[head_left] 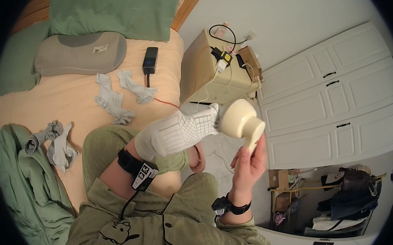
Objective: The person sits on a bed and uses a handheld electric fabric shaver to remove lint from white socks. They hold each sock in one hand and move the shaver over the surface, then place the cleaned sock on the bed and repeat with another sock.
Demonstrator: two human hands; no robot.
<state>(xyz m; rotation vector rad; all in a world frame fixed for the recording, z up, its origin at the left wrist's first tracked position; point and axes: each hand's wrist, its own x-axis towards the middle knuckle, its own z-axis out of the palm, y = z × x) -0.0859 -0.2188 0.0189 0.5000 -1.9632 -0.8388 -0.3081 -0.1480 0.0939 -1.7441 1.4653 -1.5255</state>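
A pale grey-white ribbed sock (pixel 166 134) is pulled over my left hand (pixel 201 123) and part of the forearm, so those fingers are hidden. In my right hand (pixel 249 165) is a cream lint remover (pixel 241 119), gripped by its handle. Its wide round head faces the sock near the fingertips; whether they touch I cannot make out. On the bed to the left lie light grey socks (pixel 109 99), another pale sock (pixel 136 88), and a darker grey pair (pixel 45 138) near the green cloth.
The bed (pixel 156 106) holds a grey pillow (pixel 80 53), a black device with a cable (pixel 150 61) and a crumpled green garment (pixel 24 178). Beyond it stands a cream bedside cabinet (pixel 197 72) with cords and a power strip. White wardrobe doors (pixel 334 100) and an open clothes compartment (pixel 332 205) are on the right.
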